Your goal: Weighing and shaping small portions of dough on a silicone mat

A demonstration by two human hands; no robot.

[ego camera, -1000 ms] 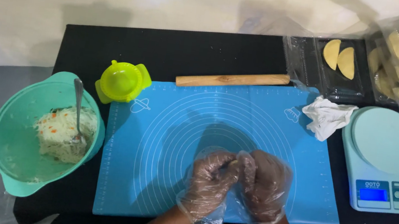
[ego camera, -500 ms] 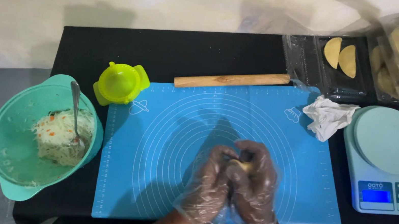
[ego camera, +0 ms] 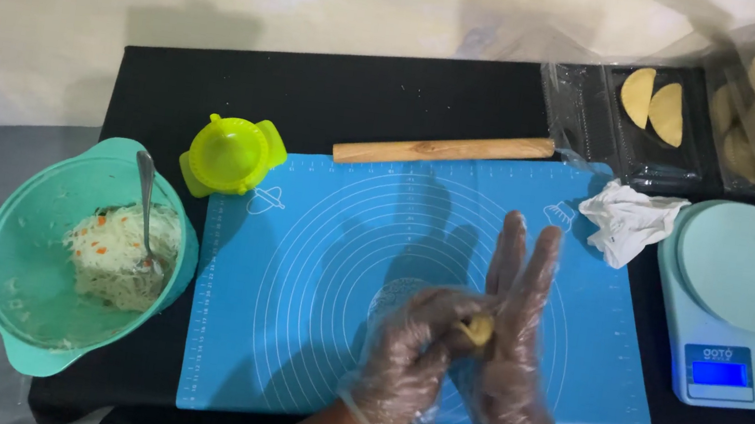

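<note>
Both my hands wear loose clear plastic gloves and meet over the near part of a blue silicone rolling mat [ego camera: 316, 233]. A small yellow dough ball [ego camera: 478, 330] sits between them. My left hand [ego camera: 412, 353] is curled against the ball from the left. My right hand [ego camera: 516, 337] stands flat, its fingers stretched away from me, with the ball pressed against its palm.
A teal bowl [ego camera: 8, 290] with shredded filling and a spoon [ego camera: 144, 211] stands at the left. A lime dumpling press [ego camera: 231, 156] and a wooden rolling pin [ego camera: 444, 150] lie behind the mat. At the right are a crumpled tissue [ego camera: 629, 221], a digital scale [ego camera: 745, 299] and trays of folded pastries [ego camera: 654, 107].
My hands were clasped tight around the dough. Now the right hand's fingers have straightened out and the dough ball shows between the palms.
</note>
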